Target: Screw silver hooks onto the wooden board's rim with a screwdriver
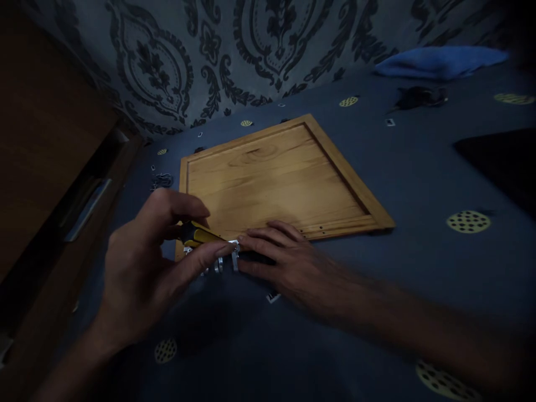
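Note:
My left hand (pixel 142 262) is closed round a yellow-and-black handled tool (pixel 196 234), whose exact kind I cannot make out. The tool's narrow end points at a silver metal hinge (pixel 235 257) on the near edge of a framed wooden cabinet door (pixel 268 173). My left thumb lies beside that hinge. More bright metal parts (pixel 218 264) show at this edge, partly hidden by the thumb. Flat on the near edge rests my right hand (pixel 288 254), fingers stretched towards the hinge, their tips by it. Small dark holes mark the door's frame to the right of this hand.
The door lies on a dark blue patterned cloth (pixel 335 352). A small metal bundle (pixel 162 181) sits past its left corner. At the back right are a blue cloth (pixel 444 61) and a dark object (pixel 421 97). Wooden furniture (pixel 50 139) borders the left side.

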Demonstrator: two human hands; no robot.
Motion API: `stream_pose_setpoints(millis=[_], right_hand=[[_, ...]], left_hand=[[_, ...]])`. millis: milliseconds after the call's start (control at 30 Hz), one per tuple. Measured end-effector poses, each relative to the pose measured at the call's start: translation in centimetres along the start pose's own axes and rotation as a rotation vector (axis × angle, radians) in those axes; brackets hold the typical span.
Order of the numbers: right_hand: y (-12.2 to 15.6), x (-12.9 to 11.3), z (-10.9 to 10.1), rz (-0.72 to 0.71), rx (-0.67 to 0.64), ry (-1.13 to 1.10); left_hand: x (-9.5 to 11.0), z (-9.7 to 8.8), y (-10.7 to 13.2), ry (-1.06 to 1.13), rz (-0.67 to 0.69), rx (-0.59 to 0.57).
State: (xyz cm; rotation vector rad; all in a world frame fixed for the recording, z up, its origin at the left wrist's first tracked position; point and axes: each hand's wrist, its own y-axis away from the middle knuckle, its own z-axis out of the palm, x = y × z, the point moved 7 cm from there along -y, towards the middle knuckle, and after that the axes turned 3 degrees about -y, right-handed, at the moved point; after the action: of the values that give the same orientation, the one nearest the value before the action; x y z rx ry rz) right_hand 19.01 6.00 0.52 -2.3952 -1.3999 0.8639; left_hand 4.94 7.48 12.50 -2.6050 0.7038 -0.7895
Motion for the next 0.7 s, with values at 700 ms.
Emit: stream_pose_setpoints(millis=[700], right_hand=[[0.2, 0.2, 0.3, 0.002, -0.042, -0.028]], left_hand=[[-0.5, 0.0, -0.1, -0.02, 0.054, -0.057]])
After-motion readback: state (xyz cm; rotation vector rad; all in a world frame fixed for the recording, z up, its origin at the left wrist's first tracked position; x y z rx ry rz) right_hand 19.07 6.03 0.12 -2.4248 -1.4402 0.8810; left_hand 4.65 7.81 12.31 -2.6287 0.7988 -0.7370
